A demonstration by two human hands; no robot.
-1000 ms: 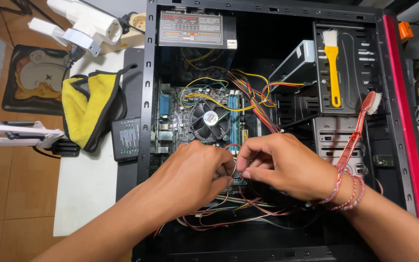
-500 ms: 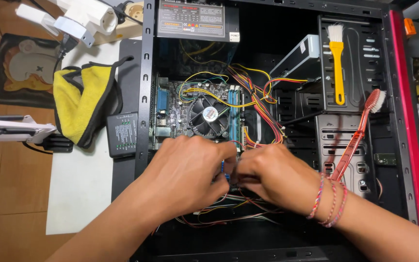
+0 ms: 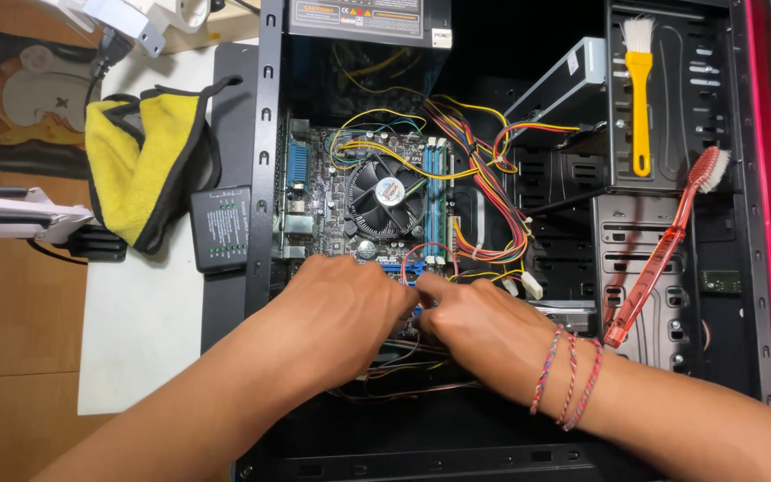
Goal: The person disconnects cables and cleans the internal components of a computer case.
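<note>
Hands meet low on the motherboard (image 3: 350,192) inside an open PC case (image 3: 265,161) lying on its side. Left hand (image 3: 345,312) is knuckles-up, fingers curled down toward the board's bottom edge, near the blue slot (image 3: 403,267). Right hand (image 3: 484,326) sits just beside it, touching or nearly so, index finger (image 3: 428,287) stretched toward the same spot. Can't tell what either holds: fingertips are hidden under the hands, maybe a small connector from the thin wires (image 3: 421,253) looping there, not confirmable. Thread bracelets (image 3: 568,375) on right wrist.

Progress, as a guess: side panel is off, board, CPU fan (image 3: 387,194) and PSU (image 3: 363,20) are mounted, and the yellow/red/black cable bundle (image 3: 484,178) runs across from PSU to drive area. So big parts look in place; what's in hand seems to be fine work at the board's lower edge, prob. small header wiring. A white connector (image 3: 531,285) hangs loose near the drive bays, so some cabling may be left. Case is open too.

Other stuff: yellow brush (image 3: 641,98) and red toothbrush (image 3: 662,254) rest on the drive cage, yellow cloth (image 3: 140,161) and small black box (image 3: 221,228) on the tabletop (image 3: 140,330) left of the case.
</note>
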